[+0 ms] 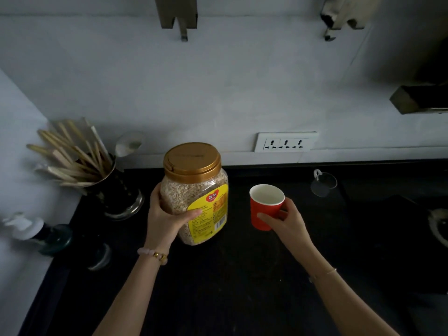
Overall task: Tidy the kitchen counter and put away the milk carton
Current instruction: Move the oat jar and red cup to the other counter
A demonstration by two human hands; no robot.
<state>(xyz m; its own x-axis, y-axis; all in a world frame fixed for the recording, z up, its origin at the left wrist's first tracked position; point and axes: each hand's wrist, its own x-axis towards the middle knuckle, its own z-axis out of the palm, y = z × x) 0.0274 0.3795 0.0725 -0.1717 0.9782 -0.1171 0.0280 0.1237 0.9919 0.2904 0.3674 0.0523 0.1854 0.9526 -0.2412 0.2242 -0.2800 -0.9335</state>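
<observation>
A clear plastic oat jar [194, 190] with a gold lid and a yellow label stands on the black counter [230, 287], tilted slightly. My left hand [167, 219] grips its left side, thumb across the label. A red paper cup [265, 207] with a white inside stands to the right of the jar. My right hand [287, 223] is wrapped around the cup's lower right side. No milk carton is in view.
A dark holder full of chopsticks [80, 161] stands at the back left. Pump bottles [36, 231] sit along the left edge. A clear glass cup [323, 184] is at the back right, a stove burner [436, 226] at far right, a wall socket [286, 143] behind.
</observation>
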